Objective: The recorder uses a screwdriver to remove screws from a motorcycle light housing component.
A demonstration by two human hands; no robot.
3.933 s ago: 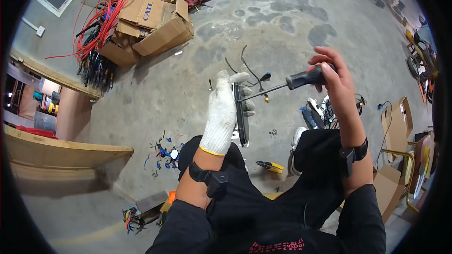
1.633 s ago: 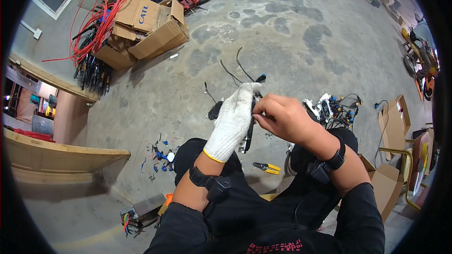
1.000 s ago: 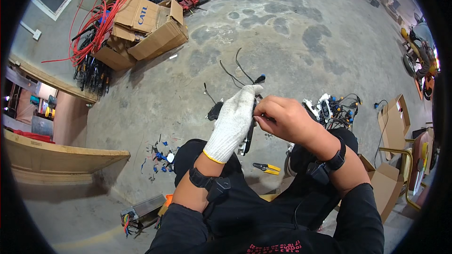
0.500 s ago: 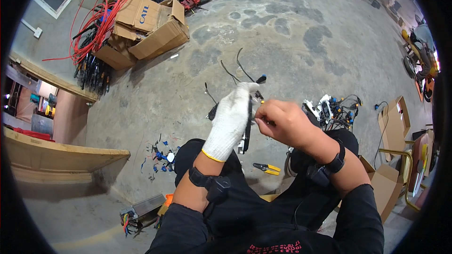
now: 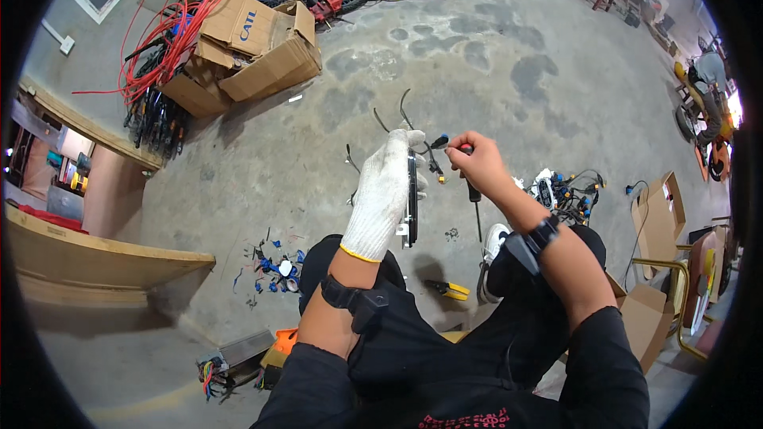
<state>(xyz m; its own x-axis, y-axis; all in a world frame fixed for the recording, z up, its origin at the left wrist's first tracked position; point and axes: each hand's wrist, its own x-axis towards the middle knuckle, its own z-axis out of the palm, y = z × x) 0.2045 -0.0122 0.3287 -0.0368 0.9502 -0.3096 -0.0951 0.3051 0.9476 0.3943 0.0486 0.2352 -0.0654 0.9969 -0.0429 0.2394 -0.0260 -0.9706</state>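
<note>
My left hand [image 5: 385, 183], in a white knit glove with a yellow cuff, grips a slim black device [image 5: 412, 202] seen edge-on. Its face is hidden, so I cannot make out its kind. Dark cables stick out around the glove, among them one with a blue connector [image 5: 439, 142] and one with a yellow-tipped end [image 5: 441, 178]. To the right of the device, and apart from it, my bare right hand [image 5: 479, 165] is closed around a screwdriver [image 5: 474, 192] with a red and black handle. Its long thin shaft points down toward my shoe.
Yellow-handled pliers [image 5: 453, 291] lie on the floor between my legs. A heap of wired connectors [image 5: 564, 195] is at right, small blue and white scraps [image 5: 278, 266] at left. Cardboard boxes [image 5: 258, 56] stand far left, an opened carton [image 5: 660, 214] at right beside a chair [image 5: 679, 302].
My right hand has drawn away from the device, up and to the right, and the screwdriver now shows in it. My left hand keeps its grip, with the device slightly shifted.
</note>
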